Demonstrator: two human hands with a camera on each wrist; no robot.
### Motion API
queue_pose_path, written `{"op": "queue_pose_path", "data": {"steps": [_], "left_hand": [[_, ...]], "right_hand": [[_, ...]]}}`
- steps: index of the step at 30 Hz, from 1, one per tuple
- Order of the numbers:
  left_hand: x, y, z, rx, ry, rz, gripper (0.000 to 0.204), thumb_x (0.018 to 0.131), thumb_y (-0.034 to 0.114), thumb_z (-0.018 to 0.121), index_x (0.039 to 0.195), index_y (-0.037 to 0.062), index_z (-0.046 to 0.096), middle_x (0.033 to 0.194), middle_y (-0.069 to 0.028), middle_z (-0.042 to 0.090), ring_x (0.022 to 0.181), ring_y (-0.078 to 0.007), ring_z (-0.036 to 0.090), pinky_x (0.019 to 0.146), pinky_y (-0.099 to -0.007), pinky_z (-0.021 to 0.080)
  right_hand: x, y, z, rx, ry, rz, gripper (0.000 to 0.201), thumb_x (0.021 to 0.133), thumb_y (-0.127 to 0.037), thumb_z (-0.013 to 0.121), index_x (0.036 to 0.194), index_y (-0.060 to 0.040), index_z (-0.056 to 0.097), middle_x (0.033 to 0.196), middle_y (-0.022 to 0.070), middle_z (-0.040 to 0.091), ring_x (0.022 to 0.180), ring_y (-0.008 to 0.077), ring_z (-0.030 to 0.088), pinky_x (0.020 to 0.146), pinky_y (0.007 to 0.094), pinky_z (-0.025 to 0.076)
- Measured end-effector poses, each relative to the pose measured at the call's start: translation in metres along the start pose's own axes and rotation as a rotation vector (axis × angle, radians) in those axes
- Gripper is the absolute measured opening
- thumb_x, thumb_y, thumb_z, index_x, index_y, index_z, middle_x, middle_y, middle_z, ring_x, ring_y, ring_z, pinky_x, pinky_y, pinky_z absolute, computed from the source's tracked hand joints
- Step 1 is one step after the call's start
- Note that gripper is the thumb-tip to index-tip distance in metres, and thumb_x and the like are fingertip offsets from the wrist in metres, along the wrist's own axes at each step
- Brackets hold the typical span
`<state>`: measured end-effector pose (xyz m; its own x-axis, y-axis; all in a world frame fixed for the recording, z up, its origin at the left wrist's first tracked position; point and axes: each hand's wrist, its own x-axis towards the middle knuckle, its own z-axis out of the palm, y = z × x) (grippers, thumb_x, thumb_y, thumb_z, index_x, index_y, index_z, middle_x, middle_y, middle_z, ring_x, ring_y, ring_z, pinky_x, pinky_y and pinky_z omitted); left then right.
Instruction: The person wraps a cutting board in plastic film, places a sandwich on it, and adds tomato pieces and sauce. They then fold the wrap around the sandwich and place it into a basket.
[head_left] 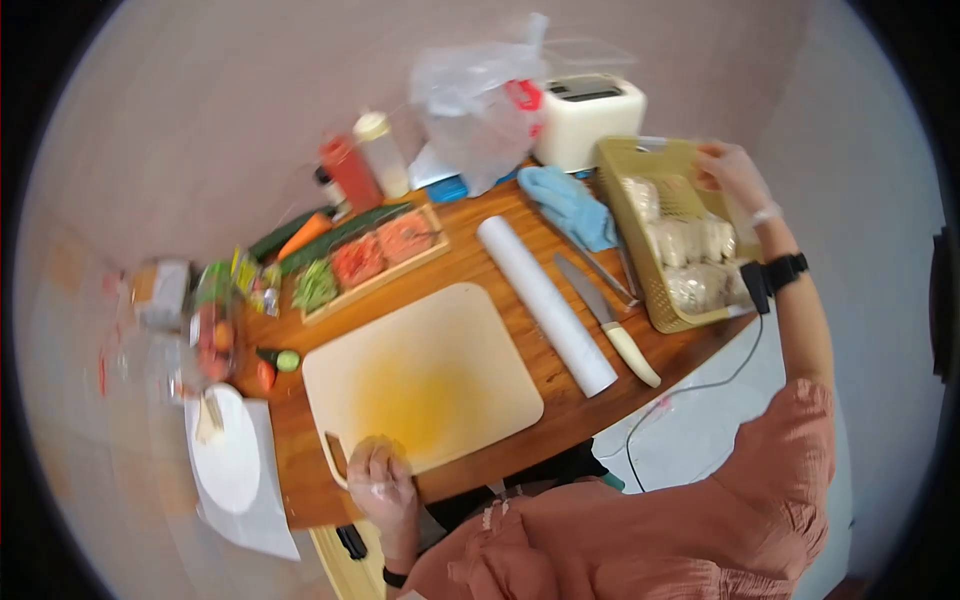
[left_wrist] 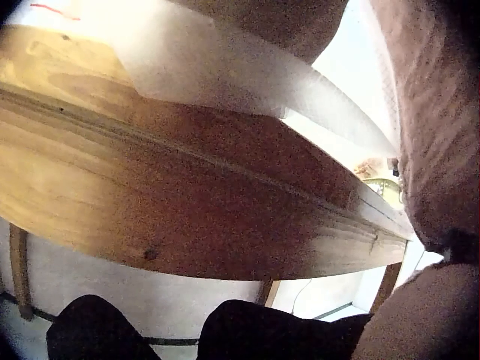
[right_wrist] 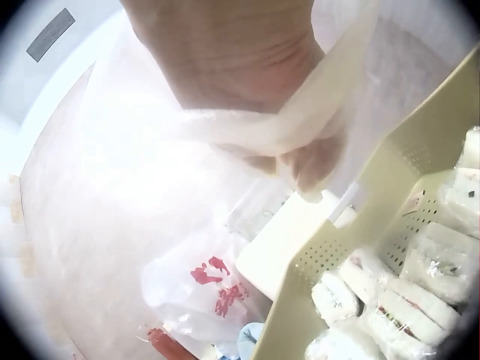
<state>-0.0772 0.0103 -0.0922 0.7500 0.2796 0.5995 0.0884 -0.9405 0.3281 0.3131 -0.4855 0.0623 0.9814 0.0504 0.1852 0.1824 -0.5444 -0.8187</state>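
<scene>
My left hand [head_left: 385,488], in a clear plastic glove, rests at the near edge of the beige cutting board [head_left: 485,345], beside its handle slot. Its fingers bend loosely over the rim and nothing shows in them. A yellow patch colours the middle of the board. Also gloved, my right hand [head_left: 735,178] is raised at the far right rim of an olive basket [head_left: 640,285]; its fingers are loosely bent with nothing visible in them. Inside the basket lie several plastic-wrapped sandwiches [right_wrist: 409,315]. The glove's loose cuff [right_wrist: 247,129] partly covers the hand in the right wrist view.
Right of the board lie a white roll [head_left: 548,305] and a knife [head_left: 590,290]. A blue cloth [head_left: 570,207] and a toaster [head_left: 590,125] stand behind. A wooden tray [head_left: 375,272] of fillings and two bottles [head_left: 350,168] are at the back; a white plate [head_left: 225,465] is far left.
</scene>
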Motion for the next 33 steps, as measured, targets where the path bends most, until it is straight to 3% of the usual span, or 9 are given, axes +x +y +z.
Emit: {"op": "queue_pose_path", "data": {"steps": [6,7,8,13,18,23,30,32,33], "left_hand": [[0.0,-0.003,-0.004,-0.036,-0.014,-0.035,0.022,0.082,0.01,0.068,0.103,0.0055,0.068,0.111,-0.0144,0.067,0.101,-0.0365,0.066,0.087,-0.0471,0.053],[0.0,-0.002,-0.006,0.004,0.023,-0.106,0.022,0.082,0.01,0.068,0.103,0.0055,0.068,0.111,-0.0144,0.067,0.101,-0.0365,0.066,0.087,-0.0471,0.053],[0.0,0.0,-0.006,-0.016,0.012,-0.092,0.023,0.082,0.01,0.068,0.104,0.0059,0.068,0.111,-0.0141,0.067,0.103,-0.0359,0.066,0.088,-0.0468,0.053],[0.003,0.001,-0.012,-0.112,-0.004,-0.126,0.02,0.082,0.006,0.07,0.102,0.0038,0.071,0.11,-0.0161,0.069,0.101,-0.0379,0.067,0.087,-0.047,0.054],[0.0,-0.003,-0.009,-0.202,-0.019,-0.252,0.02,0.083,0.008,0.069,0.103,0.0047,0.07,0.112,-0.0169,0.07,0.103,-0.0388,0.066,0.089,-0.0471,0.054],[0.007,-0.008,-0.022,-0.348,-0.065,-0.311,0.021,0.085,0.008,0.067,0.105,0.0026,0.07,0.112,-0.0198,0.072,0.104,-0.0408,0.067,0.091,-0.0447,0.054],[0.026,-0.044,-0.068,-0.683,-0.031,-0.542,0.019,0.091,0.005,0.063,0.107,-0.0026,0.072,0.109,-0.0176,0.074,0.1,-0.0285,0.071,0.09,-0.036,0.054],[0.051,-0.05,-0.096,-0.6,-0.161,-0.614,0.025,0.093,0.005,0.067,0.116,-0.0048,0.069,0.112,-0.0098,0.072,0.103,-0.0122,0.065,0.092,-0.0287,0.052],[0.058,-0.06,-0.099,-0.596,-0.174,-0.608,0.025,0.093,0.005,0.067,0.116,-0.0048,0.069,0.112,-0.0098,0.072,0.103,-0.0122,0.065,0.092,-0.0287,0.052]], "right_hand": [[0.004,0.011,-0.024,-0.066,-0.009,-0.058,0.034,0.101,-0.037,0.063,0.102,-0.0049,0.071,0.074,-0.0031,0.061,0.063,0.0062,0.054,0.057,0.0244,0.042],[-0.004,0.013,-0.019,-0.033,0.034,-0.198,0.035,0.103,-0.039,0.062,0.102,-0.0051,0.071,0.074,-0.0046,0.059,0.064,0.0053,0.051,0.056,0.0242,0.04],[-0.024,-0.028,-0.011,-0.016,0.072,0.013,0.035,0.103,-0.039,0.062,0.101,-0.0054,0.07,0.073,-0.0059,0.055,0.065,0.0055,0.047,0.058,0.0238,0.036],[-0.122,-0.1,0.033,0.135,0.029,-0.163,0.029,0.1,-0.034,0.065,0.091,-0.0065,0.066,0.077,-0.0008,0.054,0.067,0.0086,0.046,0.064,0.0268,0.037],[-0.212,-0.117,0.119,0.454,-0.335,-0.129,0.01,0.097,-0.003,0.066,0.106,-0.0031,0.071,0.085,0.0115,0.071,0.066,0.0161,0.067,0.058,0.0273,0.055],[-0.237,-0.186,0.224,0.742,-0.726,-0.023,0.011,0.095,-0.007,0.063,0.095,0.0024,0.068,0.083,0.0071,0.068,0.074,0.0154,0.065,0.07,0.0275,0.051],[-0.192,-0.191,0.316,1.005,-0.886,0.152,0.009,0.099,-0.011,0.063,0.101,-0.0023,0.066,0.088,0.0024,0.063,0.08,0.0109,0.058,0.071,0.0249,0.048],[-0.184,-0.178,0.334,1.045,-0.861,0.188,0.009,0.1,-0.011,0.063,0.101,-0.0027,0.066,0.087,0.0019,0.062,0.079,0.0104,0.058,0.07,0.0242,0.048],[-0.181,-0.173,0.341,1.076,-0.846,0.215,0.009,0.1,-0.012,0.063,0.101,-0.0031,0.066,0.087,0.0014,0.062,0.078,0.0098,0.058,0.069,0.0235,0.047]]}}
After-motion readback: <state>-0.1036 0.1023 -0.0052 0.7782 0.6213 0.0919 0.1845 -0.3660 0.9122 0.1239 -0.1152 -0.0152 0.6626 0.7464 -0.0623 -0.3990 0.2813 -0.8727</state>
